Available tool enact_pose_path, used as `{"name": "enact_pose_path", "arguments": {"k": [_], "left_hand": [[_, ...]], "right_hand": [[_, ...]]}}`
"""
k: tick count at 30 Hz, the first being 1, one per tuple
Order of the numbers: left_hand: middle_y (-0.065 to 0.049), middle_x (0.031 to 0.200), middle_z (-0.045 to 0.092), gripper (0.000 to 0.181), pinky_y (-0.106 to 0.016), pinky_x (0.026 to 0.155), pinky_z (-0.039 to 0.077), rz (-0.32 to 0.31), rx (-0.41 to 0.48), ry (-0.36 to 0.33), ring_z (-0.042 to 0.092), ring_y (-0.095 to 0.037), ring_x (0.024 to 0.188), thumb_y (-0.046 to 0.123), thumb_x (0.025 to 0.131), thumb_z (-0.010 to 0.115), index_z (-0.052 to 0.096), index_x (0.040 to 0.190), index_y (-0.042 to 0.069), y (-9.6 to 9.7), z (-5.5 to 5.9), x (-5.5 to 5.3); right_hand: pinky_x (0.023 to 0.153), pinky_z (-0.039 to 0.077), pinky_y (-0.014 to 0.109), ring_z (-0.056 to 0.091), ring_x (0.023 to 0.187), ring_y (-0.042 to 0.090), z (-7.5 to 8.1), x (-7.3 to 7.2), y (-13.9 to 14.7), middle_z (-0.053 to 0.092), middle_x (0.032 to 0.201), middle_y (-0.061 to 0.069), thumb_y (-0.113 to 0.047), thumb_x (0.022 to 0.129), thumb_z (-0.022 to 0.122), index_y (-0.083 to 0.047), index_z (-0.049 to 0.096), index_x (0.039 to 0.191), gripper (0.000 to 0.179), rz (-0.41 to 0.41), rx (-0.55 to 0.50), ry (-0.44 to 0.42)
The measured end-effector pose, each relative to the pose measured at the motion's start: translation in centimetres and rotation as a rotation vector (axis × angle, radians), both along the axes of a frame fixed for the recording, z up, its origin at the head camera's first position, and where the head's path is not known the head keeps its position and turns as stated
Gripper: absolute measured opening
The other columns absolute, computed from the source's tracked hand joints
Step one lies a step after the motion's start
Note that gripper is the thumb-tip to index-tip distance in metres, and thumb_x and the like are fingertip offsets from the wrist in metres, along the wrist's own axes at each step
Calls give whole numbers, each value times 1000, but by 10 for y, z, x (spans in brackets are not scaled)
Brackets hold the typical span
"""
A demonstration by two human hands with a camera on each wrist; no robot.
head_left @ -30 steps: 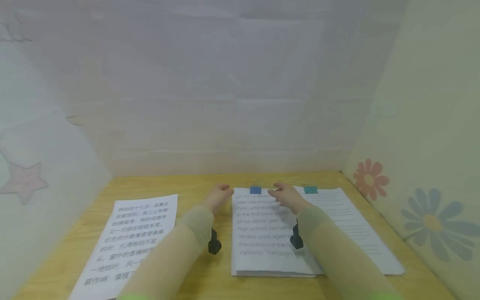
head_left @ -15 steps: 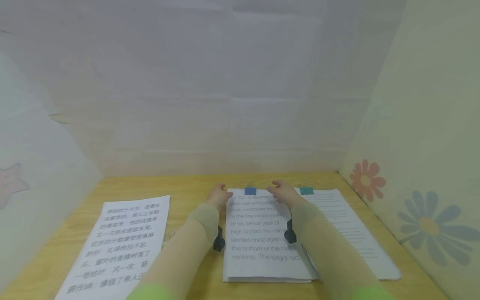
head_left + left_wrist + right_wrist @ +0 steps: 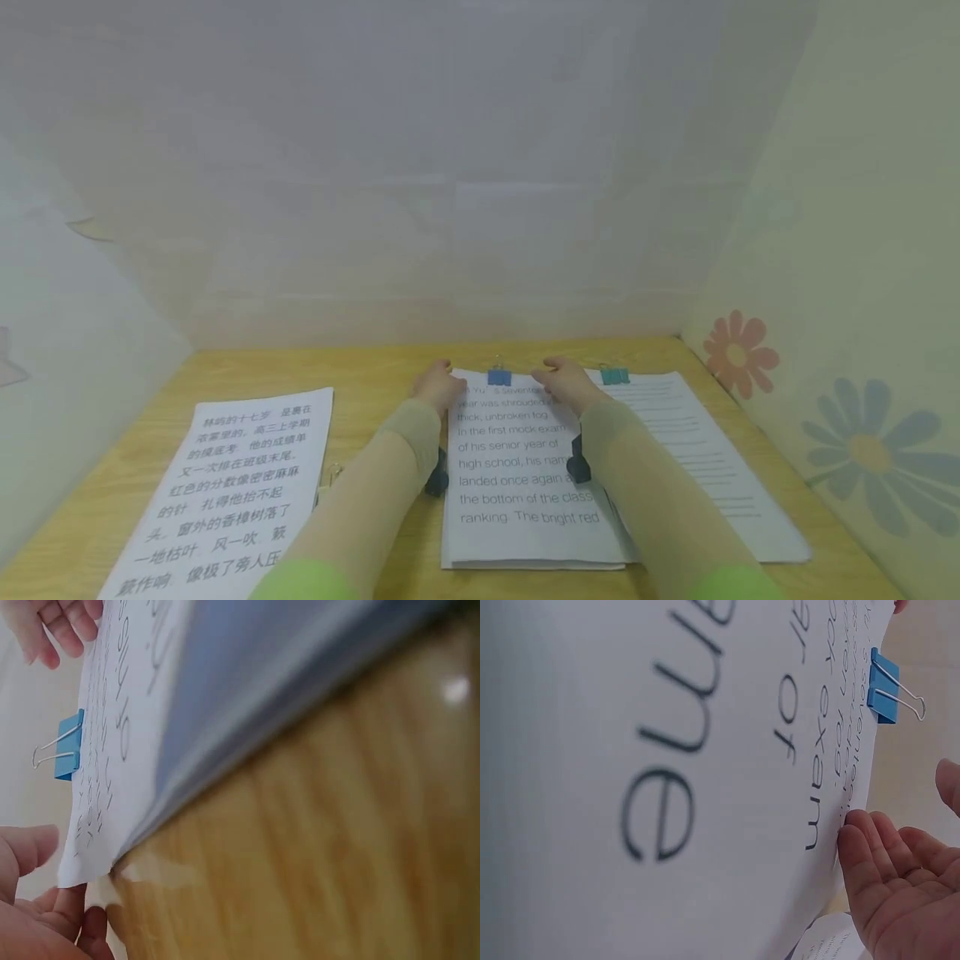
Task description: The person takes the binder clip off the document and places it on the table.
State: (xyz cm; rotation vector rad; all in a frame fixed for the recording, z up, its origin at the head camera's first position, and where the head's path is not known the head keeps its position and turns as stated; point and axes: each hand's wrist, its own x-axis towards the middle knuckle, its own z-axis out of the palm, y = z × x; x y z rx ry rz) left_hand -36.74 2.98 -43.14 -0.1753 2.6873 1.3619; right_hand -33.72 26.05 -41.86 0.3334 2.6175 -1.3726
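Observation:
A stack of paper (image 3: 517,537) printed in large English text lies on the wooden table, a blue binder clip (image 3: 499,377) at its top edge. At the stack's upper left corner is my left hand (image 3: 435,386). The left wrist view shows its fingers (image 3: 71,904) at and under the corner, the thumb raised apart. My right hand (image 3: 567,385) touches the stack's upper right side with nearly straight fingers (image 3: 859,855), its thumb held away. Both wire handles of the clip stick out beyond the paper, between the hands.
To the right, partly under the right arm, lies another paper stack (image 3: 712,454) with a teal binder clip (image 3: 615,377). Sheets with Chinese text (image 3: 225,492) lie at the left, wire clip handles (image 3: 332,475) showing beside them. Patterned walls enclose the table (image 3: 360,367).
The head view has shifted slightly, so the papers appear a little further left. The left hand has come closer against the stack's corner; the right hand stays by its upper right side.

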Motion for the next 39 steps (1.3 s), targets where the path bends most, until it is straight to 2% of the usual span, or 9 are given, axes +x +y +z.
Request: {"name": "enact_pose_path", "arguments": {"k": [4,6,8,11,17,20,25,34,39], "left_hand": [[-15,146,43,61,-53,111,27,-32,119,14,36,-37,135,26,92,64,40,145,10,0,1,0],[-16,140,49,55,-50,109,33,-61,189,9,44,-35,129,23,93,62,43,143,7,0,0,0],[-15,131,56,49,-48,106,37,-81,218,8,52,-33,119,21,94,61,48,139,5,-1,0,-1],[-14,122,61,43,-47,104,40,-79,226,-1,57,-30,110,20,95,60,53,134,4,-2,0,-1],[-15,137,52,45,-50,109,32,-57,150,36,46,-34,128,21,96,57,49,137,4,-7,2,2],[-12,142,49,43,-51,111,29,-77,163,49,41,-33,132,17,96,56,51,139,12,-9,4,3],[-7,146,46,42,-52,113,23,-111,192,79,36,-31,137,11,96,53,55,137,22,-12,5,6],[-7,139,52,40,-53,111,27,-130,266,96,45,-30,128,10,97,52,57,135,20,-18,4,15],[-5,134,56,39,-50,108,33,-131,291,95,52,-26,118,11,98,52,58,134,22,-21,5,18]], "right_hand": [[109,30,54,53,119,29,2,1,-3,54,132,14,-40,97,54,-12,32,149,63,-16,-2,-2],[109,31,54,53,119,29,3,1,-4,54,133,14,-39,97,54,-12,32,149,63,-17,-3,-3],[108,31,54,53,120,30,4,2,-5,53,134,15,-40,97,54,-12,32,150,64,-12,4,-1],[108,31,55,53,120,31,6,2,-8,54,133,15,-41,97,54,-13,31,150,64,-9,8,1],[106,36,53,54,118,30,13,5,-11,53,133,14,-41,96,56,-14,32,150,65,-13,-9,4],[105,37,52,53,119,31,17,7,-11,50,136,15,-40,96,57,-13,31,150,66,-20,-38,9],[104,39,52,52,120,34,23,11,-11,51,135,18,-41,96,56,-11,30,150,67,11,-9,37],[105,36,55,48,125,37,30,23,-10,45,142,19,-44,97,54,-11,27,151,69,79,-33,76],[106,34,58,47,127,36,36,32,-13,48,140,14,-46,95,56,-17,28,151,69,77,-62,67]]}}
